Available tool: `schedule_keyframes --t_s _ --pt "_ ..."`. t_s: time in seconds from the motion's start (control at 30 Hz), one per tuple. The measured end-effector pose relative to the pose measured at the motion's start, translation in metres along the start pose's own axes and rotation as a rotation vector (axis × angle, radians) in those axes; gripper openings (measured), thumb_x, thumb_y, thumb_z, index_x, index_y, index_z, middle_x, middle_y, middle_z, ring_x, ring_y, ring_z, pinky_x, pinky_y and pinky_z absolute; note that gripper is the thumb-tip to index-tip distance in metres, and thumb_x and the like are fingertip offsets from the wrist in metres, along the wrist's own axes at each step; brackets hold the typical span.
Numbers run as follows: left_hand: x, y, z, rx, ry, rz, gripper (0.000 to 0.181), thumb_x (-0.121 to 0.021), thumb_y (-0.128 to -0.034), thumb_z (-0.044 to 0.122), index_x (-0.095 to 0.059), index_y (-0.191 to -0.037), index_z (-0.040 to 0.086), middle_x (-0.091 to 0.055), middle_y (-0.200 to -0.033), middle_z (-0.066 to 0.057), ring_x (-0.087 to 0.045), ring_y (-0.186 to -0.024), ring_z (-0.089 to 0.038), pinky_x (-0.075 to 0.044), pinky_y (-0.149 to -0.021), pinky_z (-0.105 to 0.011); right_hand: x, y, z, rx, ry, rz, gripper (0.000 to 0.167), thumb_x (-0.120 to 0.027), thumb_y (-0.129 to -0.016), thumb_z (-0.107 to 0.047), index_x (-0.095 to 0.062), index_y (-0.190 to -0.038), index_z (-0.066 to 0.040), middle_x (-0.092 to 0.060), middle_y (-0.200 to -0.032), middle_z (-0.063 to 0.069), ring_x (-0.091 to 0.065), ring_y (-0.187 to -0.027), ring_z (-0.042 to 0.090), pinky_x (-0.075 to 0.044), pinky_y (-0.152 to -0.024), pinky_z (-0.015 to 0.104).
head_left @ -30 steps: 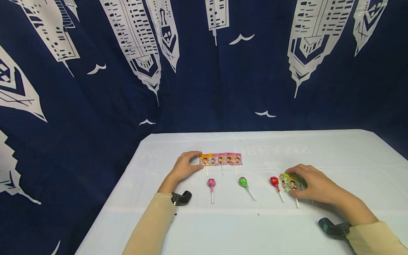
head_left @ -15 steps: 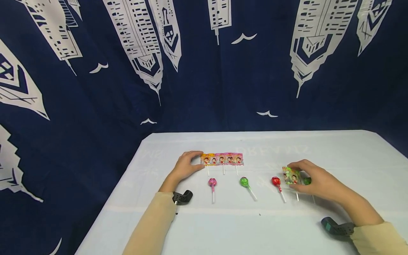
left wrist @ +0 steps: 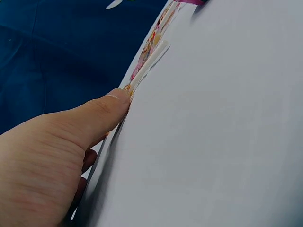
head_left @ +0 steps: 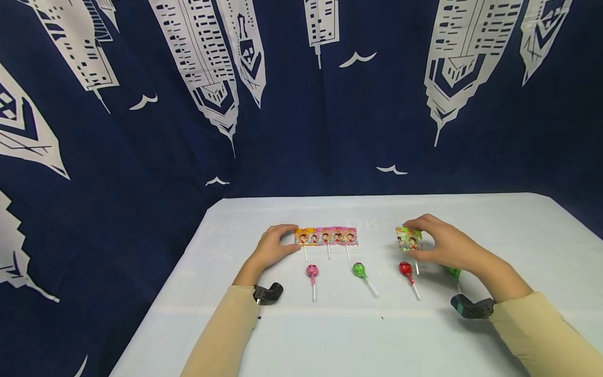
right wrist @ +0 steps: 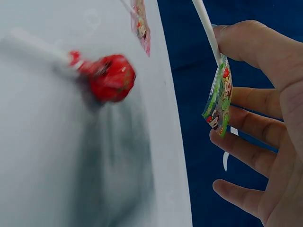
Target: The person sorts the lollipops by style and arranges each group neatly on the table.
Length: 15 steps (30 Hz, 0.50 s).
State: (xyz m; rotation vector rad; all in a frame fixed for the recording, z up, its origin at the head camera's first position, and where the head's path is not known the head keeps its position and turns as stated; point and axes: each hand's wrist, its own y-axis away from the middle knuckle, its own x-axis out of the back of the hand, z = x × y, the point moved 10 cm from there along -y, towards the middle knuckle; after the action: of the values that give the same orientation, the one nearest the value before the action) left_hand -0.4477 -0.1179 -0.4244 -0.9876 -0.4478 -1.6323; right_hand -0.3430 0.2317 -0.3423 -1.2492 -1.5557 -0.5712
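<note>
At the left end of a row of flat-wrapped lollipops, my left hand (head_left: 275, 246) pinches an orange-wrapped lollipop (head_left: 304, 236) by its top and bottom edges. Pink-wrapped lollipops (head_left: 336, 236) continue the row to its right, sticks toward me. My right hand (head_left: 445, 242) grips a green-wrapped lollipop (head_left: 409, 239) between thumb and fingers, raised over the table. Its stick (right wrist: 206, 28) passes by the thumb in the right wrist view. Just below that packet lies a round red lollipop (head_left: 406, 269). Under my right forearm, a dark green round lollipop (head_left: 454, 273) is partly hidden.
A round pink lollipop (head_left: 312, 270) and a round light green lollipop (head_left: 359, 269) lie in front of the row. Everything rests on a white-covered table (head_left: 325, 340). Behind it hangs a navy curtain (head_left: 292, 146) with white building prints.
My right hand has lifted the green-wrapped lollipop from beside the red one and carried it back and left, uncovering part of the dark green lollipop. The left hand stays on the orange packet.
</note>
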Motion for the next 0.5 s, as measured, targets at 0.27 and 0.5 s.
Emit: schedule_keyframes --t_s 0.27,0.5 --pt "0.000 0.003 -0.002 -0.003 0.006 0.003 0.056 -0.079 -0.0854 0.032 -0.061 -0.137 0.020 -0.059 -0.143 -0.003 -0.046 -0.139 -0.030 -0.035 -0.117 -0.051 -0.013 -0.032 -0.015 -0.027 -0.003 -0.057 0.062 -0.080 -0.081 -0.035 -0.061 -0.133 -0.007 -0.062 -0.126 0.012 -0.061 -0.116 0.032 -0.049 -0.100 0.059" --pt "0.001 0.002 0.001 -0.008 0.014 0.002 0.056 -0.079 -0.0854 0.032 -0.061 -0.137 0.020 -0.059 -0.143 -0.003 -0.046 -0.139 -0.030 -0.035 -0.117 -0.052 -0.029 -0.051 -0.022 -0.018 0.004 -0.091 0.059 -0.079 -0.080 -0.035 -0.064 -0.129 -0.006 -0.063 -0.123 0.012 -0.060 -0.111 0.030 -0.050 -0.098 0.057"
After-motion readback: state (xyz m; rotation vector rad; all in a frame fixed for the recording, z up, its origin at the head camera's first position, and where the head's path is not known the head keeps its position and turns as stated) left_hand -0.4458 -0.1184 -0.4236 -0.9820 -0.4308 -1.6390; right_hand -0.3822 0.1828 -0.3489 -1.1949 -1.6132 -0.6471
